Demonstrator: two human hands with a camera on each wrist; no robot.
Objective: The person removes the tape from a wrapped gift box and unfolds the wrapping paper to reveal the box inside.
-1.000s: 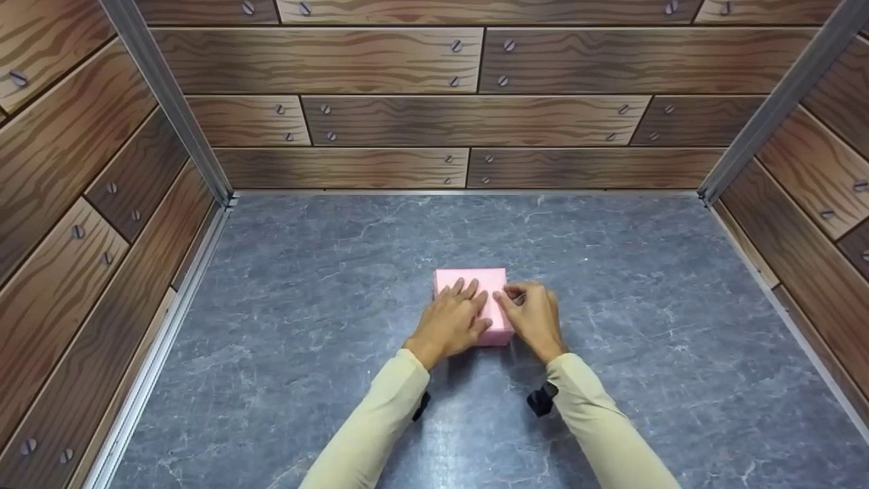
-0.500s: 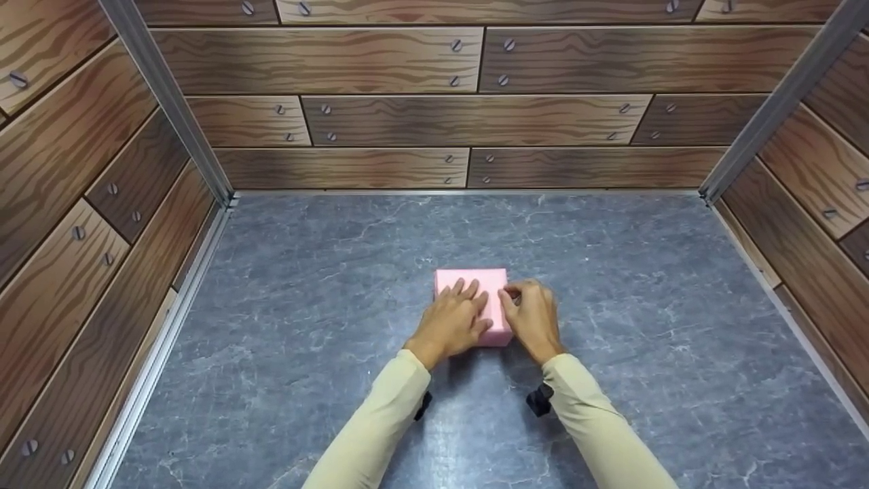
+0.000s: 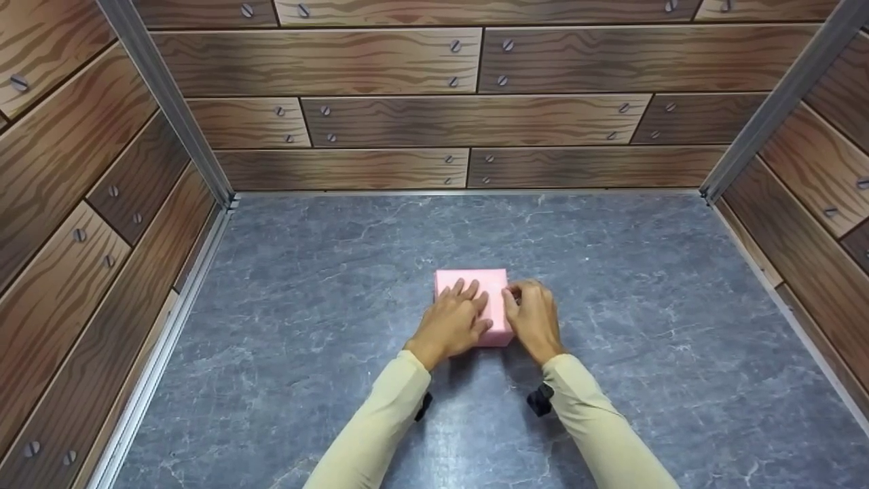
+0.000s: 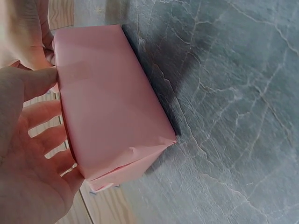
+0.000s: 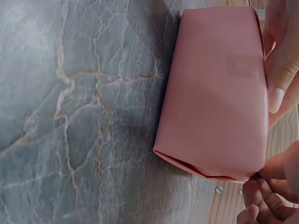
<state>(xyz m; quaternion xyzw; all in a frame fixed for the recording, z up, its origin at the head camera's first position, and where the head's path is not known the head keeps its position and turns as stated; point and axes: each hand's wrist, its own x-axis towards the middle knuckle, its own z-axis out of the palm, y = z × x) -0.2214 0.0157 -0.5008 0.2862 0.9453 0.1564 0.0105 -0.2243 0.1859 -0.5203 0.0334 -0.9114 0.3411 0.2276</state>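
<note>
A box wrapped in pink paper (image 3: 490, 277) lies on the grey marbled surface. Flat across its top rests my left hand (image 3: 451, 322), fingers spread. Beside the right edge, my right hand (image 3: 535, 316) has its thumb and fingers curled together, pinching the wrapping paper at the edge. The right wrist view shows those fingertips at one corner of the wrapped box (image 5: 215, 98), near an end with folded paper and a slightly gaping fold. A faint square patch, perhaps tape, marks the side of the box (image 4: 103, 102) in the left wrist view. The box's underside is hidden.
The grey marbled tabletop (image 3: 326, 285) spreads around the box. Wood-print walls (image 3: 394, 122) enclose it at the back and both sides, with metal rails (image 3: 163, 109) at the corners. A small black device (image 3: 540, 399) sits at the right wrist.
My right thumb has slid slightly right, from over the box's top to its right edge, and the hand has drawn closer together. The left hand and box stay put.
</note>
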